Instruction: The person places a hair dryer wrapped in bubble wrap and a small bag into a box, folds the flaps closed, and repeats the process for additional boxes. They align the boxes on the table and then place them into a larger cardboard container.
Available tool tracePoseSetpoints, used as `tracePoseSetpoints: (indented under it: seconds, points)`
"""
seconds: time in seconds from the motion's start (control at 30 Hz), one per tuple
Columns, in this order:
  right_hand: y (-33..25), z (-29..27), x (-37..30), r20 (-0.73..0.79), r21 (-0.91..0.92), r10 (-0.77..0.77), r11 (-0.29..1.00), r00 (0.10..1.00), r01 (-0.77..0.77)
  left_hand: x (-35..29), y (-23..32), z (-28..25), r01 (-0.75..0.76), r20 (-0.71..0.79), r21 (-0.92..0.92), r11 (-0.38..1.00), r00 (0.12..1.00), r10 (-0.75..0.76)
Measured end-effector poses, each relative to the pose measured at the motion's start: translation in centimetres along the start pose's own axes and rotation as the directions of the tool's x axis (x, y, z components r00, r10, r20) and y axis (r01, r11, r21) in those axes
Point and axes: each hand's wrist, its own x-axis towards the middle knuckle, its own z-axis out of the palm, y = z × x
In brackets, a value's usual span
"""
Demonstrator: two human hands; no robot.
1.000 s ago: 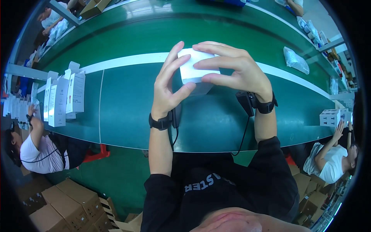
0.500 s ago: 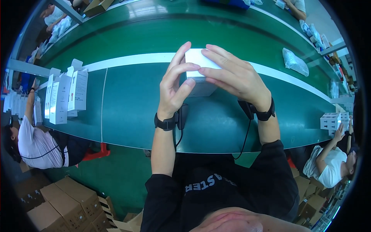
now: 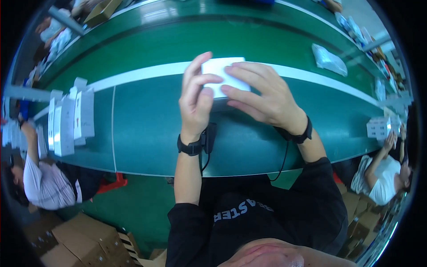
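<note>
A white box (image 3: 225, 66) stands in front of me at the far edge of the green work table, its pale top turned up. My left hand (image 3: 195, 100) holds its left side, with fingertips bent over the top edge and the thumb at the near corner. From the right, my right hand (image 3: 267, 95) lies over the top and right side, its fingers slightly spread on the box. The palm sides and the box's right face are hidden. Both wrists wear black straps with small black devices and cables.
Several white cartons (image 3: 66, 120) with raised flaps stand at the left. Beyond the white rail runs a green belt carrying a clear plastic-wrapped packet (image 3: 329, 60). Co-workers sit on both sides; white boxes (image 3: 379, 128) stand by the right one. Brown cartons (image 3: 86, 238) are stacked on the floor.
My view has shifted slightly. The box and both hands now appear a little further left, and more of the box's top shows between my fingers. Both hands stay on it.
</note>
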Motion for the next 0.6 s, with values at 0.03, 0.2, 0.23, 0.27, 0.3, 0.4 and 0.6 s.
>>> tracePoseSetpoints:
  seconds: [0.03, 0.2, 0.23, 0.27, 0.3, 0.4, 0.6]
  points:
    - [-0.1, 0.2, -0.1, -0.003, -0.028, 0.023, 0.999, 1.0, -0.023, 0.0, -0.3, 0.0, -0.006, 0.024, -0.026, 1.0, 1.0, 0.007]
    - [1.2, 2.1, -2.0, -0.181, 0.106, 0.029, 0.994, 0.983, -0.01, -0.6, -1.1, -0.1, -0.035, 0.046, 0.04, 0.999, 0.998, 0.033]
    - [1.5, 2.1, -2.3, -0.215, 0.139, 0.007, 0.99, 0.977, 0.023, -0.5, -1.0, 0.2, -0.041, 0.063, 0.027, 0.999, 0.997, 0.039]
    - [1.5, 2.0, -2.4, -0.221, 0.127, 0.017, 0.992, 0.975, 0.012, -0.4, -0.9, 0.6, -0.046, 0.062, 0.058, 0.997, 0.997, 0.043]
    - [1.4, 2.0, -2.3, -0.222, 0.166, 0.031, 0.986, 0.974, 0.007, -0.3, -0.8, 0.9, -0.052, 0.06, 0.089, 0.995, 0.997, 0.047]
    - [1.7, 1.7, -2.2, -0.241, 0.237, 0.059, 0.971, 0.969, 0.0, -0.9, -0.8, 0.9, -0.027, 0.049, 0.152, 0.988, 0.999, 0.02]
    - [5.3, 0.2, -2.2, -0.165, 0.314, 0.177, 0.942, 0.97, -0.119, -2.2, -1.6, -0.2, 0.171, -0.329, 0.272, 0.947, 0.941, -0.075]
